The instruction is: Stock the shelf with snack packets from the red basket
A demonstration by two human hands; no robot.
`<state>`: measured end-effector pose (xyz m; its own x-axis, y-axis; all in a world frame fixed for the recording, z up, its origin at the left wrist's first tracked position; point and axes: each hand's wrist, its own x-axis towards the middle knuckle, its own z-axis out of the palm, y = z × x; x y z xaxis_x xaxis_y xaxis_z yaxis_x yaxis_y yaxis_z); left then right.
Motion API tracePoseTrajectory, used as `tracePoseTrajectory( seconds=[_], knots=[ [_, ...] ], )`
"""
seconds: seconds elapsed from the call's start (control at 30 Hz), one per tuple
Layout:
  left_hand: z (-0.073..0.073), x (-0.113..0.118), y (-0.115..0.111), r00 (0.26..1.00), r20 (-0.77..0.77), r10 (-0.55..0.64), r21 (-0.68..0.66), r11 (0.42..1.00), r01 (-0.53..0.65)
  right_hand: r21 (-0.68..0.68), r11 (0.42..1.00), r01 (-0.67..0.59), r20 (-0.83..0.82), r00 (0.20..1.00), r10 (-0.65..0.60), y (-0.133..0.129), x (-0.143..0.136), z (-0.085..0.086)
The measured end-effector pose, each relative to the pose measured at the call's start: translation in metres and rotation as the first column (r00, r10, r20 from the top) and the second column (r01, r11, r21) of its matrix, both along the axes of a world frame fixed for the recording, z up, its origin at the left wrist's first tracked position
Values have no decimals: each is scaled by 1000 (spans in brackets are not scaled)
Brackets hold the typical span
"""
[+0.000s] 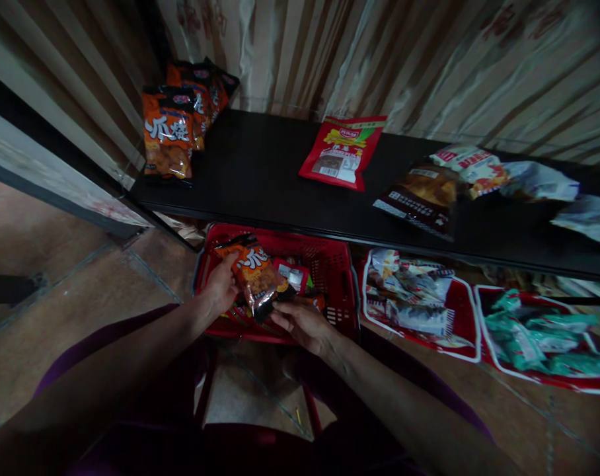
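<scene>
An orange and black snack bag [257, 274] is held between my two hands over a red basket [334, 268]. My left hand [223, 283] grips its left edge, and my right hand [302, 320] has its fingers on the black lower end. Beneath the bag, other packets lie in the basket, among them a red one [294, 274], partly covered. Similar orange bags [168, 135] stand at the left end of the black shelf [250, 168]. A red packet [343, 152] leans back at the middle of that shelf.
A brown bag [421, 195] and several white packets [473, 168] lie on the shelf's right part. Below it are a red basket of white packets [419, 297] and another of green packets [542, 334]. The shelf's front edge runs just beyond my hands; a curtain [324, 59] hangs behind.
</scene>
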<state>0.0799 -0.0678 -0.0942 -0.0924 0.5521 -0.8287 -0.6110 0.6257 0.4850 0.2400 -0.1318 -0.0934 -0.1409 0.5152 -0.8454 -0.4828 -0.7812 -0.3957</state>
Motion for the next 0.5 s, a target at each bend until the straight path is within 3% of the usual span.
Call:
tracePoseTrajectory(
  seconds=[0.2,0.5],
  knots=[
    [2,1,-1,1000,-24,0,15,1000,1,44,999,28,-29,999,-27,0,-1,-1],
    [-8,1,-2,999,-34,-17,-10,1000,17,78,997,-15,-40,999,19,-2,0,-3]
  ],
)
